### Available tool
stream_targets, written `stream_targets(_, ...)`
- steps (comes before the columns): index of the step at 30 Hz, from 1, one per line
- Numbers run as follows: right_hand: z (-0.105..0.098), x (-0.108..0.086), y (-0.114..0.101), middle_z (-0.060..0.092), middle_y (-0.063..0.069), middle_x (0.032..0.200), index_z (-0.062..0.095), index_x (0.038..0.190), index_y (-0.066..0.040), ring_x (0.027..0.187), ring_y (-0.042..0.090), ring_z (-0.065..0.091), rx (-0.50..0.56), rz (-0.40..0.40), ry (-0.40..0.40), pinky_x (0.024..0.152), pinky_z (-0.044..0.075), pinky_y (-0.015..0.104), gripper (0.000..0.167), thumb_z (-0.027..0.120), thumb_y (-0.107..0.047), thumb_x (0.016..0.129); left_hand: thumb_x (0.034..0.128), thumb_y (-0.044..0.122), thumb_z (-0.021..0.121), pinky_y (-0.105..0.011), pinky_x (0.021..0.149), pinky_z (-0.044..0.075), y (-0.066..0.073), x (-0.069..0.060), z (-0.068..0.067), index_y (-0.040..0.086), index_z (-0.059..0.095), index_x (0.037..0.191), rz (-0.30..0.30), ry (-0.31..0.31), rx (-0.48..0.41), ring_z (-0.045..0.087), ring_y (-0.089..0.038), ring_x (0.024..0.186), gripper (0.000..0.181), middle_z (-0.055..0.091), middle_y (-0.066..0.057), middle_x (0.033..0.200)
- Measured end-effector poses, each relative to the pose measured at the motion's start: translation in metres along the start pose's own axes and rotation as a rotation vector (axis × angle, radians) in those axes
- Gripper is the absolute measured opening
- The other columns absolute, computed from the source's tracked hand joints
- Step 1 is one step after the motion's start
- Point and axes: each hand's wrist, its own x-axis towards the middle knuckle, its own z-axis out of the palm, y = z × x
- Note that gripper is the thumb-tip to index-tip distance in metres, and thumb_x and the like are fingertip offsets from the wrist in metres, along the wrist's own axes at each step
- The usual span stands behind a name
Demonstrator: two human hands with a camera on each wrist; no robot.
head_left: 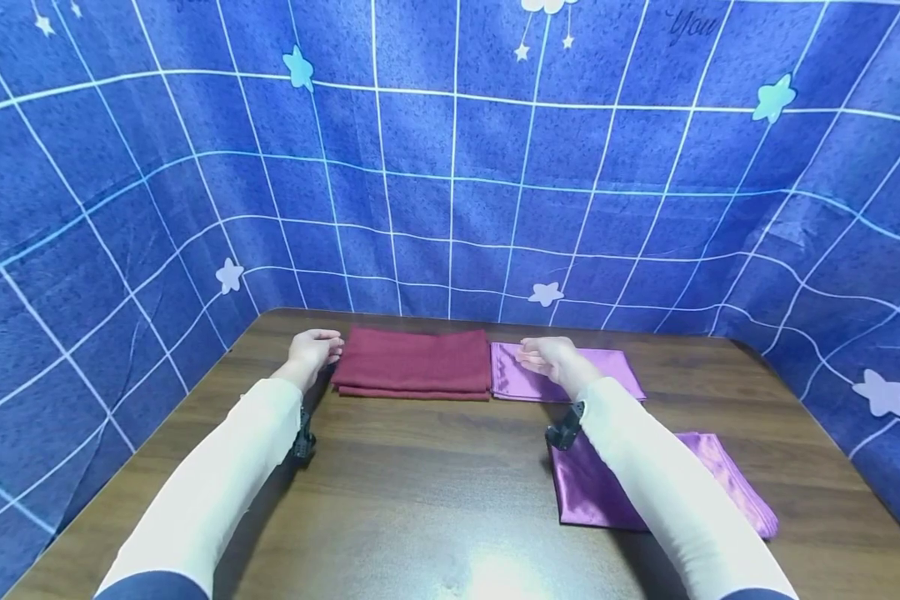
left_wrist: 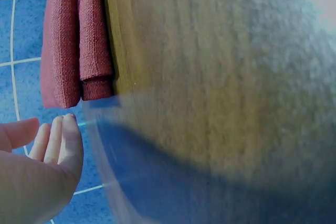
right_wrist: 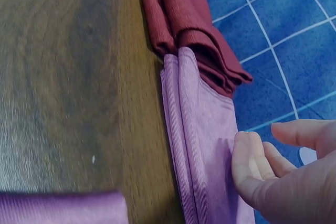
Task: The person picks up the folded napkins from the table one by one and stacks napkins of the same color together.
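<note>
A folded dark red cloth (head_left: 416, 360) lies along the far part of the table. Just off its left end is my left hand (head_left: 313, 354), fingers loosely bent and holding nothing; the left wrist view shows a small gap between the fingertips (left_wrist: 69, 121) and the red cloth (left_wrist: 94, 40). Against the red cloth's right end lies a folded light purple cloth (head_left: 607, 371). My right hand (head_left: 555, 360) is over this purple cloth, thumb apart from the fingers, with nothing gripped. Whether its fingertips (right_wrist: 241, 142) touch the cloth I cannot tell.
A second folded purple cloth, shiny and darker (head_left: 596, 492), lies nearer on the right, partly hidden beneath my right forearm. The brown wooden table (head_left: 420, 467) ends at a blue curtain (head_left: 420, 208) with white grid lines, which also stands along both sides.
</note>
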Motion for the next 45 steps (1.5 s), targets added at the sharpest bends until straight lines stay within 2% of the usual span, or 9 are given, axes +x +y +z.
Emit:
stream_targets(3,-0.005,0.001,-0.001,0.07,0.012,0.085,0.047,0.133,0.013,0.072,0.014,0.069,0.002,-0.002,-0.008,0.087,0.056,0.029,0.04,0.05,0.007,0.093,0.0977,0.001,0.05,-0.024,0.084,0.056,0.001,-0.001,-0.003,-0.013,0.046,0.133,0.005,0.019,-0.008,0.061,-0.004,0.072,0.038,0.068,-0.011,0.103)
stream_targets(11,-0.012,-0.007,-0.004,0.069,0.007,0.078,0.035,0.142,0.012,0.073,0.013,0.069,-0.015,0.009,-0.042,0.103,0.044,0.036,0.049,0.046,0.005,0.095,0.0961,0.0,0.052,-0.025,0.084,0.056,0.004,-0.003,-0.005,-0.013,0.049,0.129,0.034,0.098,-0.015,0.061,-0.005,0.072,0.036,0.067,-0.007,0.094)
stream_targets(19,-0.027,-0.018,-0.011,0.068,0.006,0.078,0.033,0.141,0.015,0.074,0.011,0.067,-0.08,-0.015,-0.064,0.1,0.047,0.033,0.047,0.046,0.001,0.098,0.0967,-0.001,0.05,-0.026,0.083,0.057,0.007,-0.009,-0.005,-0.015,0.045,0.131,0.036,0.067,-0.034,0.061,-0.004,0.068,0.038,0.064,0.001,0.08)
stream_targets(25,-0.041,-0.018,-0.012,0.067,0.011,0.089,0.032,0.14,0.016,0.079,0.012,0.066,-0.108,-0.027,-0.073,0.105,0.042,0.036,0.046,0.044,0.0,0.098,0.097,0.0,0.05,-0.023,0.079,0.057,0.011,-0.012,-0.002,-0.014,0.045,0.131,0.041,0.048,-0.013,0.061,-0.004,0.07,0.038,0.066,-0.011,0.097)
stream_targets(30,-0.051,-0.019,-0.011,0.068,0.007,0.08,0.038,0.136,0.016,0.078,0.013,0.067,-0.074,-0.026,-0.084,0.097,0.05,0.031,0.041,0.042,0.002,0.098,0.0977,0.0,0.048,-0.026,0.081,0.058,0.012,-0.015,0.004,-0.015,0.044,0.132,0.041,0.015,-0.021,0.062,-0.005,0.071,0.038,0.062,-0.021,0.111)
stream_targets(34,-0.055,-0.022,-0.013,0.067,0.003,0.074,0.032,0.14,0.016,0.073,0.01,0.067,-0.065,-0.012,-0.107,0.092,0.053,0.028,0.044,0.04,0.003,0.098,0.0969,-0.002,0.049,-0.028,0.081,0.058,0.013,-0.018,0.01,-0.016,0.043,0.131,0.052,-0.014,-0.057,0.062,-0.007,0.073,0.038,0.062,-0.016,0.1)
stream_targets(37,-0.059,-0.02,-0.014,0.067,0.004,0.073,0.042,0.131,0.013,0.072,0.01,0.067,-0.063,0.007,-0.095,0.092,0.054,0.028,0.035,0.043,0.001,0.098,0.0965,-0.002,0.049,-0.028,0.081,0.058,0.013,-0.019,0.014,-0.016,0.043,0.131,0.047,-0.029,-0.076,0.063,-0.008,0.075,0.037,0.063,-0.012,0.096)
stream_targets(42,-0.067,-0.019,-0.014,0.068,0.004,0.079,0.046,0.127,0.011,0.078,0.011,0.067,-0.098,0.001,-0.085,0.099,0.049,0.032,0.031,0.045,-0.002,0.099,0.0969,-0.001,0.049,-0.032,0.085,0.057,0.015,-0.019,0.024,-0.014,0.044,0.132,0.034,-0.044,-0.067,0.065,-0.011,0.077,0.038,0.06,-0.025,0.116)
stream_targets(45,-0.069,-0.022,-0.015,0.069,0.007,0.087,0.036,0.137,0.015,0.086,0.013,0.067,-0.13,-0.011,-0.092,0.106,0.043,0.036,0.042,0.043,-0.002,0.099,0.0963,-0.001,0.051,-0.034,0.087,0.057,0.018,-0.021,0.032,-0.014,0.046,0.13,0.041,-0.054,-0.073,0.065,-0.012,0.077,0.036,0.063,-0.018,0.105)
